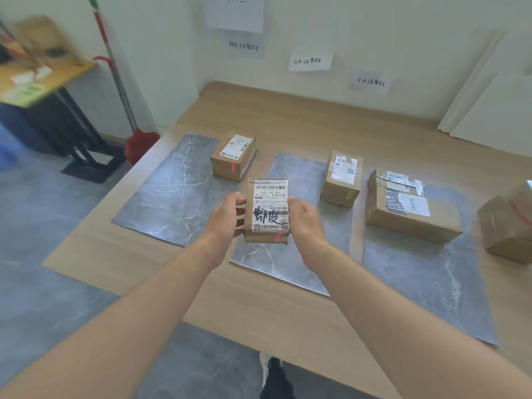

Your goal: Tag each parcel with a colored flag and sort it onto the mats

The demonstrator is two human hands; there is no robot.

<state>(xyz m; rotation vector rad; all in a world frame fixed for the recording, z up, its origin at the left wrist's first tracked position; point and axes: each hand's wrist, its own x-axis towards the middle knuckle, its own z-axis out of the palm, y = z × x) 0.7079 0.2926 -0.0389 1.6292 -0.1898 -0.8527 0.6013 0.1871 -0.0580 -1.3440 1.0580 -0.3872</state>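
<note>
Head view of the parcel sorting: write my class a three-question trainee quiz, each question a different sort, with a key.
1. True or false: the held parcel already bears a pink flag.
2. The flag on the parcel on the middle mat is: A pink, B green, C blue.
3. Fill in: ___ grey mats are in view.
Key: 1 true; 2 B; 3 three.

Tan wooden surface [259, 312], far edge against wall. Three grey marbled mats side by side on it: left mat [172, 191], middle mat [288, 263], right mat [426, 277]. Brown parcel [506, 226] on bare wood beside right mat. White panels [495, 105] lean at far right corner.
</note>
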